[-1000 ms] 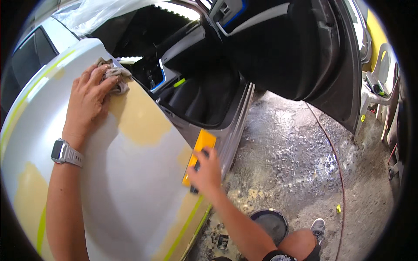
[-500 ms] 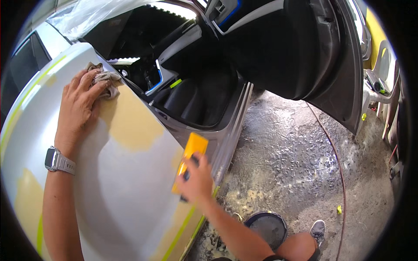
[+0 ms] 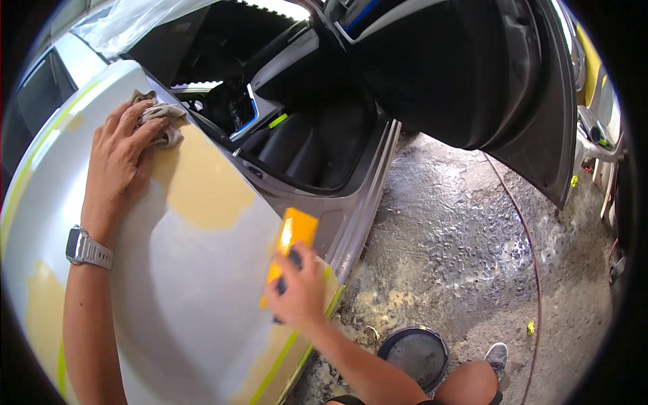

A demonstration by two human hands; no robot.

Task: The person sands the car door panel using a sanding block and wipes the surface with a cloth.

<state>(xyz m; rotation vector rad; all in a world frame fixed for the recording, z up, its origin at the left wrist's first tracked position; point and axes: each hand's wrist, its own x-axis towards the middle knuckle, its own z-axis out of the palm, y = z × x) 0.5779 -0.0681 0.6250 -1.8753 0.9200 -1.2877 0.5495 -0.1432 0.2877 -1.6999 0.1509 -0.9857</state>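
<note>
My left hand (image 3: 119, 147) is closed over a crumpled grey-brown rag (image 3: 162, 121), pressed to the upper edge of a pale car panel (image 3: 196, 290). Tan filler patches (image 3: 208, 189) show on the panel, and yellow-green tape lines (image 3: 273, 368) cross it. A watch with a light strap (image 3: 88, 248) is on my left wrist. Lower right, my right hand (image 3: 300, 283) grips the black handle of a long yellow sanding block (image 3: 297, 229). The block lies along the panel's right edge, its near part hidden behind my fingers.
Beyond the panel is the car's open doorway with a dark seat (image 3: 297, 152). An open door (image 3: 466, 81) juts out at upper right. On the wet floor are a round black basin (image 3: 415, 354) and a thin hose (image 3: 526, 229). Clear plastic sheeting (image 3: 128, 27) hangs at upper left.
My right hand and the sanding block have shifted slightly left along the panel edge. My left hand stays on the rag. The whole view has turned a little.
</note>
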